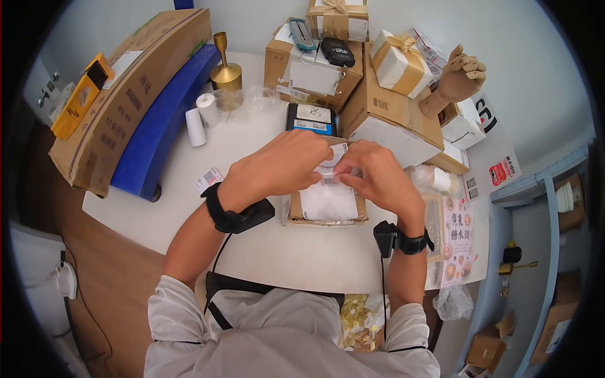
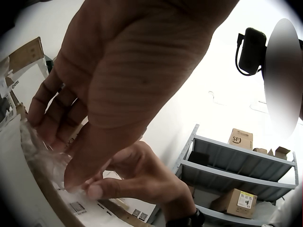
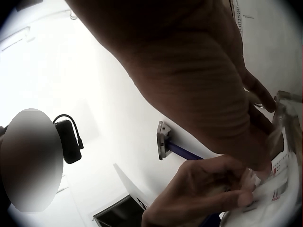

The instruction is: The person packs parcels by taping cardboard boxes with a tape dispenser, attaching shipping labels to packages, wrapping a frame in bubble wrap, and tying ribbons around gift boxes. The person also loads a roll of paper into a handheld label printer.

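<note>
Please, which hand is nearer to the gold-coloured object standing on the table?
Left. The left hand is in front of the gold-coloured object and to its right; the right hand is farther away, further to the right.

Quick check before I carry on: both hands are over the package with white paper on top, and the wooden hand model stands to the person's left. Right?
One slip: the wooden hand model stands to the person's right, as the head view shows. Both the left hand and right hand are over the package.
</note>
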Motion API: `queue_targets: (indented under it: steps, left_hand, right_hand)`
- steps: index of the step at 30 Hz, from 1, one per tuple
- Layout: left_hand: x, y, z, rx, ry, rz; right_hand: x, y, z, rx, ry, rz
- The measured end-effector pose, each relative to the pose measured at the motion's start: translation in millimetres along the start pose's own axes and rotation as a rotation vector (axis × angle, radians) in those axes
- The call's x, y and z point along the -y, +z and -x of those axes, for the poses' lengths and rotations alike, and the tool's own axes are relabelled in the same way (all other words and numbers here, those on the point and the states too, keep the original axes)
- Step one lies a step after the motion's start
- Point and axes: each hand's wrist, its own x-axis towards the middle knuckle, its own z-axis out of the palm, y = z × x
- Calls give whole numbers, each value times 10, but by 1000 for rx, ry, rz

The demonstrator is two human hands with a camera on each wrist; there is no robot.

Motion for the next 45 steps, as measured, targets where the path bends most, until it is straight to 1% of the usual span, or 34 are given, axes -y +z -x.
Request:
queue_targets:
  steps: [2, 3, 5, 6, 8, 9, 11, 15, 17, 23, 29, 32, 36, 38, 45]
  left_hand:
    - [-25, -39, -17, 15, -56, 51]
    - [-28, -45, -18, 12, -49, 49]
    - [-33, -50, -20, -56, -34, 43]
    - [-45, -62, -37, -56, -29, 44]
    - [-69, -95, -58, 114, -88, 32]
    - [-68, -89, -62, 116, -88, 33]
    - [-64, -76, -66, 100, -63, 3]
    - [-63, -123, -54, 113, -72, 44]
    - [-46, -143, -39, 128, -37, 95]
    - [-23, -183, -39, 181, -29, 100]
    - [-6, -163, -42, 130, -11, 151]
    - [-6, -165, -45, 172, -53, 175]
    - [17, -75, -59, 152, -46, 165]
    - [7, -44, -52, 128, -73, 153]
    - [12, -35, -58, 162, -38, 103]
  right_hand:
    - [-11, 0, -1, -7, -51, -16]
    - [-2, -15, -4, -12, -49, -9]
    - [23, -35, -4, 11, 13, -30]
    - [30, -38, 0, 9, 16, -28]
    - [41, -31, 10, 6, 3, -42]
    - [32, -35, 14, 6, 4, -44]
    - [-6, -51, 19, 35, -54, -22]
    - [-75, -42, 41, -6, -57, -72]
    - [-55, -76, 52, 25, -35, -60]
    - [-53, -86, 55, 44, -42, -58]
    - [-19, -107, 48, 70, -19, -55]
    - [-18, -89, 42, 60, -46, -64]
    - [-40, -29, 37, 70, -43, -63]
    - [-55, -5, 44, 80, -39, -56]
    - [-52, 34, 23, 81, -61, -19]
